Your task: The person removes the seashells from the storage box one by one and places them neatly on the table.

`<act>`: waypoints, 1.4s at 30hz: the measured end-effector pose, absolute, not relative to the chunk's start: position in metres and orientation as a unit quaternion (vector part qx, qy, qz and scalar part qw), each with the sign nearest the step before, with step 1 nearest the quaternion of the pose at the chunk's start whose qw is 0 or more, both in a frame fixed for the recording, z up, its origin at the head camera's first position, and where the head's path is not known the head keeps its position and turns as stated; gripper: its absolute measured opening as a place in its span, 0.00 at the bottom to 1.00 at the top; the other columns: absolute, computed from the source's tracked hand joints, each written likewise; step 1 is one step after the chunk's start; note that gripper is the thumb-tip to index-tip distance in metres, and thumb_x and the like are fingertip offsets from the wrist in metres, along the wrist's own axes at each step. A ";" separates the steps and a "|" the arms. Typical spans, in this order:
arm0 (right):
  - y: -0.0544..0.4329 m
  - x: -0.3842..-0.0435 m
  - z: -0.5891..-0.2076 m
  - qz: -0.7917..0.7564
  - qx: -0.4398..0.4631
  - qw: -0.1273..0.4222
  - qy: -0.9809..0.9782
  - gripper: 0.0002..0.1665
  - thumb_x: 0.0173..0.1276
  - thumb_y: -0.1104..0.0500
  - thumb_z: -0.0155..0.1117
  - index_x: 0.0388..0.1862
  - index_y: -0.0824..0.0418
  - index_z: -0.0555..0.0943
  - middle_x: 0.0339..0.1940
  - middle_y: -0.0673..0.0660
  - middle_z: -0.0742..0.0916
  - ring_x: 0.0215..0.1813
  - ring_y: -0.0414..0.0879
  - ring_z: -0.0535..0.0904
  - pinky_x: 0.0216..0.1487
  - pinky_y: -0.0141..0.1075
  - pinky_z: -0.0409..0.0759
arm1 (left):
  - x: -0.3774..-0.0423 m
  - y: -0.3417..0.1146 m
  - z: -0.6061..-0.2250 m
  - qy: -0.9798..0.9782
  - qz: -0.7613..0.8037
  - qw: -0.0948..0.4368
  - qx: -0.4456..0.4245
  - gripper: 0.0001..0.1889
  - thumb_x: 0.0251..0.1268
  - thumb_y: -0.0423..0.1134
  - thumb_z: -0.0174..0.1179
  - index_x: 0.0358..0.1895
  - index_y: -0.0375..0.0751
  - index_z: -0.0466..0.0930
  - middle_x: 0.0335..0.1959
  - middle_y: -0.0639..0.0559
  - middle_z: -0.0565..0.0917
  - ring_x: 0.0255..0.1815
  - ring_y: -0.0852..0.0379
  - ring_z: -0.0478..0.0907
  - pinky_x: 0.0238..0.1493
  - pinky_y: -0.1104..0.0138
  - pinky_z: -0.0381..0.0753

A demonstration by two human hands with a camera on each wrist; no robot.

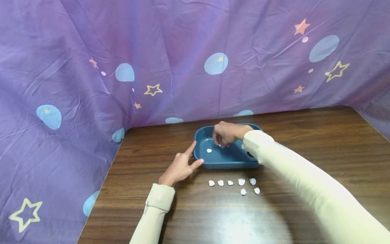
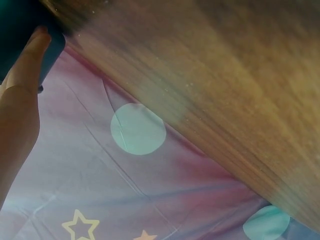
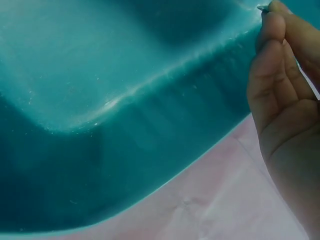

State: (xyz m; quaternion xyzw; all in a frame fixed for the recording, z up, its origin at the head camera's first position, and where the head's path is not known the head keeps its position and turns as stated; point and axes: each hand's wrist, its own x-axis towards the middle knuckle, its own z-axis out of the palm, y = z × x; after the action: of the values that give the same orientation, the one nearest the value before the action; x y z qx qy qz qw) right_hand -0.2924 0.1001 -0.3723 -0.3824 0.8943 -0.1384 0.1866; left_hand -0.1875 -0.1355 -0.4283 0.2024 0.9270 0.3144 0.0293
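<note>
A blue plastic basin (image 1: 230, 165) stands on the table near the back. My left hand (image 1: 179, 166) touches its left end, index finger straight along the side and thumb at the front corner. Over the inside of the basin, my right hand (image 1: 226, 133) pinches a small white pebble-like piece (image 1: 220, 145) between thumb and fingertips; in the right wrist view only a sliver of the piece (image 3: 262, 8) shows. Another white piece (image 1: 209, 150) lies on the basin floor, to the left of the right hand. The right forearm covers the basin's right end.
Several similar white pieces (image 1: 230, 183) lie in two rough rows on the wooden table (image 1: 146, 149), just in front of the basin. A purple cloth (image 1: 182, 51) with stars and blue spots hangs behind the table and down its left side.
</note>
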 end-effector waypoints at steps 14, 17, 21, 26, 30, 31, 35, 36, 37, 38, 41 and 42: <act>0.107 -0.275 -0.365 -0.187 -0.382 0.214 0.880 0.08 0.55 0.70 0.75 0.23 0.60 0.85 0.22 0.53 0.90 0.19 0.41 0.84 0.25 0.35 0.87 | -0.190 -0.135 -0.429 0.926 0.318 0.026 0.200 0.42 0.71 0.52 0.61 0.80 0.39 0.52 0.65 0.34 0.78 0.66 0.46 0.79 0.70 0.53 0.77; 0.108 -0.273 -0.366 -0.172 -0.400 0.205 0.877 0.09 0.56 0.70 0.75 0.22 0.59 0.85 0.21 0.54 0.90 0.18 0.41 0.84 0.24 0.32 0.85 | -0.190 -0.136 -0.429 0.926 0.321 0.030 0.195 0.42 0.71 0.52 0.61 0.81 0.40 0.52 0.65 0.36 0.79 0.66 0.47 0.78 0.70 0.54 0.77; 0.109 -0.275 -0.368 -0.123 -0.423 0.171 0.881 0.09 0.51 0.72 0.75 0.23 0.58 0.86 0.21 0.48 0.88 0.20 0.36 0.81 0.24 0.27 0.81 | -0.189 -0.137 -0.430 0.927 0.319 0.030 0.194 0.42 0.72 0.52 0.60 0.81 0.40 0.52 0.64 0.36 0.80 0.66 0.48 0.78 0.70 0.54 0.77; 0.108 -0.275 -0.369 -0.074 -0.407 0.210 0.886 0.11 0.46 0.72 0.76 0.24 0.58 0.87 0.22 0.47 0.87 0.24 0.37 0.80 0.26 0.26 0.79 | -0.187 -0.137 -0.431 0.927 0.317 0.028 0.197 0.42 0.71 0.52 0.61 0.80 0.39 0.52 0.64 0.35 0.79 0.66 0.47 0.79 0.70 0.54 0.77; 0.108 -0.271 -0.370 -0.036 -0.361 0.299 0.882 0.11 0.45 0.72 0.78 0.23 0.59 0.87 0.21 0.47 0.86 0.24 0.40 0.83 0.23 0.25 0.77 | -0.186 -0.136 -0.433 0.925 0.322 0.032 0.200 0.42 0.71 0.52 0.60 0.80 0.39 0.51 0.65 0.35 0.79 0.66 0.46 0.78 0.72 0.53 0.76; 0.108 -0.271 -0.371 -0.029 -0.353 0.312 0.882 0.11 0.45 0.73 0.78 0.23 0.59 0.87 0.20 0.47 0.86 0.23 0.40 0.83 0.22 0.25 0.77 | -0.186 -0.136 -0.433 0.925 0.322 0.033 0.200 0.42 0.71 0.52 0.60 0.81 0.40 0.51 0.65 0.35 0.79 0.66 0.46 0.78 0.72 0.53 0.75; 0.110 -0.268 -0.376 -0.005 -0.356 0.298 0.886 0.14 0.43 0.74 0.76 0.20 0.57 0.85 0.18 0.47 0.84 0.19 0.38 0.79 0.19 0.24 0.76 | -0.186 -0.136 -0.432 0.925 0.319 0.030 0.202 0.42 0.71 0.52 0.61 0.80 0.39 0.52 0.64 0.36 0.80 0.65 0.47 0.79 0.71 0.53 0.76; 0.110 -0.268 -0.377 0.005 -0.363 0.287 0.887 0.14 0.43 0.75 0.75 0.20 0.56 0.84 0.18 0.47 0.83 0.19 0.38 0.79 0.18 0.24 0.76 | -0.186 -0.136 -0.431 0.926 0.318 0.028 0.203 0.42 0.71 0.52 0.61 0.80 0.39 0.52 0.64 0.36 0.80 0.65 0.47 0.80 0.70 0.54 0.77; 0.110 -0.268 -0.378 0.014 -0.371 0.273 0.888 0.15 0.43 0.76 0.74 0.19 0.56 0.84 0.18 0.46 0.83 0.18 0.37 0.78 0.18 0.24 0.76 | -0.186 -0.137 -0.430 0.926 0.316 0.027 0.203 0.42 0.71 0.52 0.61 0.80 0.39 0.52 0.63 0.36 0.80 0.65 0.47 0.80 0.70 0.54 0.77; 0.110 -0.268 -0.380 0.023 -0.378 0.261 0.888 0.16 0.44 0.76 0.72 0.18 0.55 0.83 0.18 0.46 0.82 0.17 0.37 0.78 0.17 0.25 0.76 | -0.186 -0.137 -0.429 0.926 0.316 0.026 0.204 0.42 0.71 0.52 0.61 0.80 0.38 0.52 0.63 0.36 0.80 0.65 0.47 0.80 0.70 0.54 0.77; 0.111 -0.269 -0.385 0.045 -0.402 0.227 0.886 0.19 0.46 0.77 0.68 0.16 0.53 0.81 0.17 0.46 0.82 0.16 0.36 0.77 0.17 0.25 0.76 | -0.187 -0.137 -0.427 0.926 0.317 0.030 0.204 0.42 0.71 0.52 0.61 0.80 0.38 0.52 0.63 0.37 0.81 0.65 0.48 0.80 0.70 0.54 0.77; 0.111 -0.269 -0.386 0.051 -0.406 0.220 0.885 0.19 0.46 0.77 0.67 0.15 0.53 0.81 0.16 0.46 0.82 0.17 0.36 0.76 0.17 0.25 0.75 | -0.187 -0.136 -0.426 0.926 0.317 0.032 0.203 0.42 0.72 0.52 0.61 0.80 0.38 0.52 0.63 0.37 0.81 0.65 0.48 0.80 0.70 0.54 0.77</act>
State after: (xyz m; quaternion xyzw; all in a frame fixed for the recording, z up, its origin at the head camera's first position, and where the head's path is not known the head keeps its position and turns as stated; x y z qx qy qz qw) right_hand -0.2694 0.1109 -0.3863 -0.4063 0.8854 0.0509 0.2198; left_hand -0.1875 -0.1365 -0.4264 0.2030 0.9258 0.3171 0.0324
